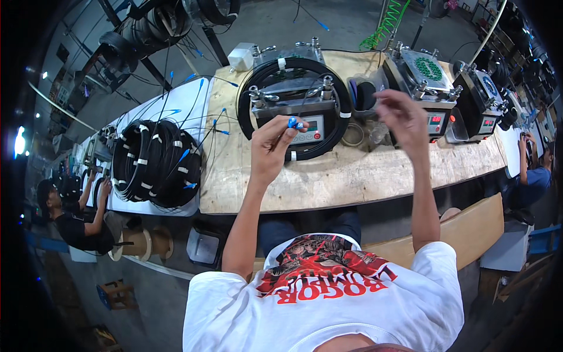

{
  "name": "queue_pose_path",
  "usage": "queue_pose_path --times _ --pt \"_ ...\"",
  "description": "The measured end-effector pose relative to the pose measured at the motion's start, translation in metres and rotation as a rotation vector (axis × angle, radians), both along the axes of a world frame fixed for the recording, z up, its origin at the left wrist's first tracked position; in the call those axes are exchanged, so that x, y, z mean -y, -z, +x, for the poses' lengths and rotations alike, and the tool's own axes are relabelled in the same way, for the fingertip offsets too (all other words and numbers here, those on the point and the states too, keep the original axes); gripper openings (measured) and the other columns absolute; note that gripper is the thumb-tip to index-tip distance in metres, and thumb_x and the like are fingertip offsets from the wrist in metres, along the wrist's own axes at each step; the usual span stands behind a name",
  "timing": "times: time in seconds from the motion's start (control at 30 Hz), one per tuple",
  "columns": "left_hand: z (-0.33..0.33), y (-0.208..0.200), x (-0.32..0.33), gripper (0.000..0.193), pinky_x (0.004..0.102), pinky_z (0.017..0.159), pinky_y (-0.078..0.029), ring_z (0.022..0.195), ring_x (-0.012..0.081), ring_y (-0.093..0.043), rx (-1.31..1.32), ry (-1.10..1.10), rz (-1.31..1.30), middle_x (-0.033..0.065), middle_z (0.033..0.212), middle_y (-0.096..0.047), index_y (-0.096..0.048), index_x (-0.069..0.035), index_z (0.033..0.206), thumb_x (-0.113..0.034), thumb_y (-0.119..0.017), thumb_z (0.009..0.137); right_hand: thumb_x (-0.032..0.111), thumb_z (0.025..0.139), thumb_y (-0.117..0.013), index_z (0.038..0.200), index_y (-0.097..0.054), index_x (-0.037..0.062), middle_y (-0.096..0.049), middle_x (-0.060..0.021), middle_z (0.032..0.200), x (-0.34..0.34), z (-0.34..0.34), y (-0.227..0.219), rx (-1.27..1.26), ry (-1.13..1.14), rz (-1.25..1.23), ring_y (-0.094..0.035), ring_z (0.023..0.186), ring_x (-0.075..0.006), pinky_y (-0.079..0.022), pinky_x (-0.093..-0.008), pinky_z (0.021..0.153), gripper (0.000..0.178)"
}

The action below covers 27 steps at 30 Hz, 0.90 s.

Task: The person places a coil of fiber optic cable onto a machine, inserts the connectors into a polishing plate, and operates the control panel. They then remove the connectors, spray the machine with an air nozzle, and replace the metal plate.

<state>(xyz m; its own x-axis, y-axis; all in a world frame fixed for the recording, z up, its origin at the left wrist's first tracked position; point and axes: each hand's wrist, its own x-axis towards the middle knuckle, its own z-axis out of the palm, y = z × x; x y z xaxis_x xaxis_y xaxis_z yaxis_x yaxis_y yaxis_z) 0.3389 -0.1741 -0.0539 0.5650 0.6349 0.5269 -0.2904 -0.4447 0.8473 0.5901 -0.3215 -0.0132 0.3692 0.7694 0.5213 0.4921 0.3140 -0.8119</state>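
Blue connectors [296, 124] sit pinched between thumb and fingers of the left hand [271, 146], raised, I judge, for easy viewing. The right hand [406, 126], blurred, is half open; I discern nothing held. Beyond, a black cable coil [243, 108] encircles a machine [275, 110] on plywood [363, 182], probably keeping slack gathered.

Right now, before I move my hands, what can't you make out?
In the head view:
- Right hand: its fingers are blurred, so I can't tell whether they hold anything.
- Blue connector: small and partly hidden by the left hand.
- Machine: part of its control panel is hidden by the left hand.
- Green coiled hose: cut off by the top edge.
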Motion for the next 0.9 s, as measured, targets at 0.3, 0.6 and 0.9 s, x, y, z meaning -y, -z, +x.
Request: queue_pose_path --times 0.3,0.6,0.9 --pt "-0.004 -0.005 -0.003 0.019 0.0232 0.079 -0.049 0.094 0.0131 -0.064 0.052 0.046 -0.012 0.0118 0.105 -0.069 -0.07 0.005 0.113 -0.003 -0.062 0.097 0.009 0.083 -0.077 0.112 -0.071 0.0066 -0.067 -0.003 0.091 -0.046 -0.094 -0.013 0.089 -0.283 0.06 -0.058 0.072 -0.0087 -0.044 -0.0227 0.059 0.03" --pt "-0.005 -0.01 -0.01 0.019 0.025 0.079 -0.051 0.092 0.0149 -0.064 0.032 0.068 0.074 0.0123 0.107 -0.068 -0.07 0.006 0.112 0.0 -0.064 0.095 0.007 0.082 -0.078 0.107 -0.072 0.0057 -0.065 -0.0025 0.092 -0.047 -0.099 -0.017 0.121 -0.242 0.085 -0.057 0.073 -0.009 -0.044 -0.0227 0.06 0.026" --pt "-0.004 -0.014 -0.016 0.019 0.0271 0.082 -0.052 0.096 0.0176 -0.066 0.056 0.079 0.15 0.0126 0.108 -0.069 -0.071 0.004 0.111 0.001 -0.066 0.092 0.005 0.08 -0.078 0.104 -0.071 0.0052 -0.063 -0.0028 0.092 -0.046 -0.1 -0.021 0.113 -0.264 0.072 -0.058 0.076 -0.0098 -0.045 -0.023 0.063 0.025"
